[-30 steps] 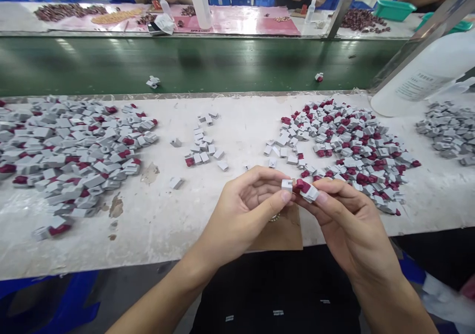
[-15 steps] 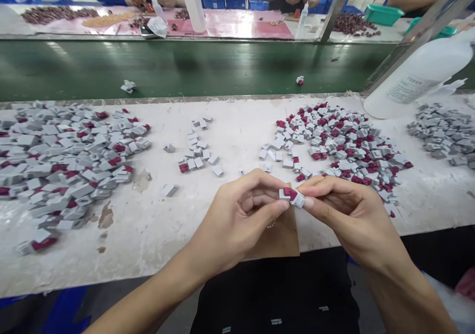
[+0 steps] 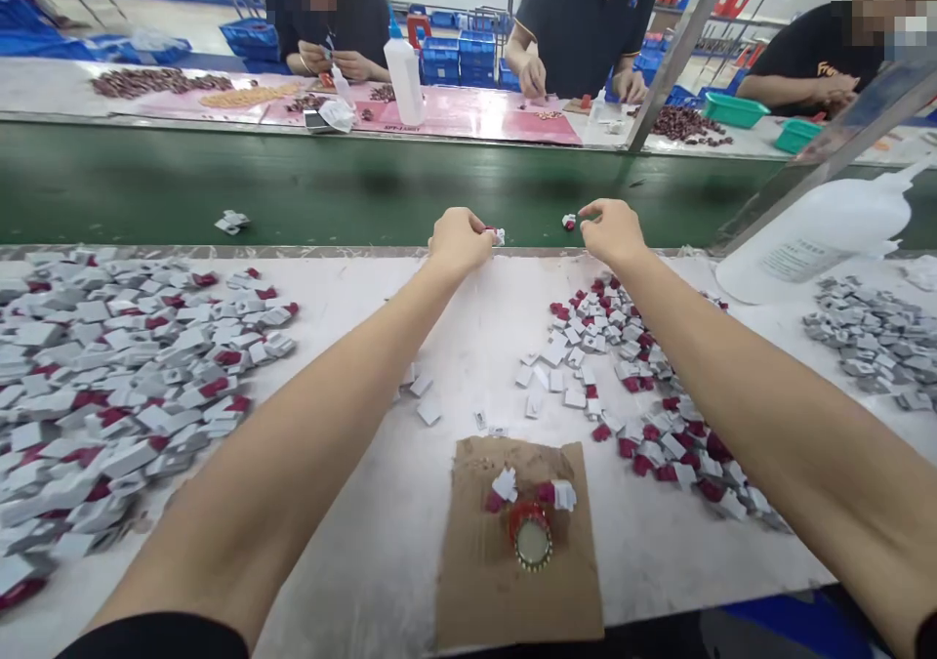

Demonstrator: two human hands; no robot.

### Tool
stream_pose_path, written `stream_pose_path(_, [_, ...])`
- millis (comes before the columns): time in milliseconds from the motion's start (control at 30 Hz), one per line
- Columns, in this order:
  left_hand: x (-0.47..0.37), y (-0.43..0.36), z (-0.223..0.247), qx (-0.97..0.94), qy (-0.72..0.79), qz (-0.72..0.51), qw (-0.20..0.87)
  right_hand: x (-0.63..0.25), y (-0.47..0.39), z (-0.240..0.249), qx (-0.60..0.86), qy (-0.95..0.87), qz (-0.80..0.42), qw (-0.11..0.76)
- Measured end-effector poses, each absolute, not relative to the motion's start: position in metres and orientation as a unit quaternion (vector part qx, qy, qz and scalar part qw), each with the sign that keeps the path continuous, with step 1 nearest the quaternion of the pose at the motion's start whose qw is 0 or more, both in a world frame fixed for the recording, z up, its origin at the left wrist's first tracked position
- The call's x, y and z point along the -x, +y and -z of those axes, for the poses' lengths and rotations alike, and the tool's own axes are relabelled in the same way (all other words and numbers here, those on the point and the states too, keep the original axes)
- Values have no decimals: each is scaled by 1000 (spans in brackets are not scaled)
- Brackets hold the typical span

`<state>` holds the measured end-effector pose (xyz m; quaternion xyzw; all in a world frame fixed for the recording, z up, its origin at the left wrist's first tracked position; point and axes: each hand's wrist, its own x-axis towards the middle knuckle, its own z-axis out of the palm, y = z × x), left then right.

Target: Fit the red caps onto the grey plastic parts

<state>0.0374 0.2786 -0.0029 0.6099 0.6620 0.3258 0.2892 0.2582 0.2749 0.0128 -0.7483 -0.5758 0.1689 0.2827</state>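
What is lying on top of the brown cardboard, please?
On the cardboard lie two grey-and-maroon pieces and a round, toothed-edge cap, with something red partly showing behind it. What lies under the cardboard is covered and cannot be seen.

Both arms [image 3: 293, 405] reach forward, left hand [image 3: 461, 239] pinched, right hand [image 3: 613, 231] loosely curled.

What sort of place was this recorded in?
Likely a factory assembly line: a long green belt-like strip, heaps of small grey-and-maroon parts on the near table, and stacked blue crates beyond.
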Motion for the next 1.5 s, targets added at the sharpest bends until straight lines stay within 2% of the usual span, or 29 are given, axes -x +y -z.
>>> stream_pose_path(200, [-41, 323, 12, -594, 695, -296, 278, -243, 339, 7, 752, -564, -196, 280])
stream_pose_path(333, [-38, 320, 15, -597, 700, -302, 252, -228, 337, 10, 709, -555, -281, 332])
stream_pose_path(433, [-35, 292, 8, -629, 652, -332, 263, -222, 304, 0, 644, -555, -361, 384])
stream_pose_path(600, [-35, 208, -9, -682, 418, -440, 409, -230, 207, -19, 472, -552, -474, 498])
stream_pose_path(700, [-36, 154, -15, -679, 348, -484, 429, -235, 147, -22, 426, -531, -506, 529])
stream_pose_path(833, [-32, 96, -22, -670, 367, -456, 457, -238, 76, -21, 471, -543, -461, 521])
stream_pose_path(933, [-25, 62, -24, -633, 387, -389, 546, -244, 30, -16, 497, -614, -373, 487])
stream_pose_path(1067, [-22, 24, -19, -557, 400, -324, 652, -250, -14, -4, 484, -691, -326, 427])
stream_pose_path(1200, [-22, -2, -13, -528, 402, -308, 682, -247, -41, 7, 487, -699, -285, 439])
stream_pose_path(1267, [-16, -4, -10, -568, 421, -302, 639, -247, -52, 10, 512, -682, -270, 446])
stream_pose_path(1300, [-10, -2, -7, -606, 448, -309, 580, -248, -57, 12, 527, -670, -265, 450])
stream_pose_path(1433, [23, 20, 8, -724, 577, -320, 200, -248, -68, 14, 561, -648, -269, 439])
stream_pose_path(1500, [37, 28, 16, -749, 594, -273, 107, -244, -69, 15, 558, -654, -277, 429])
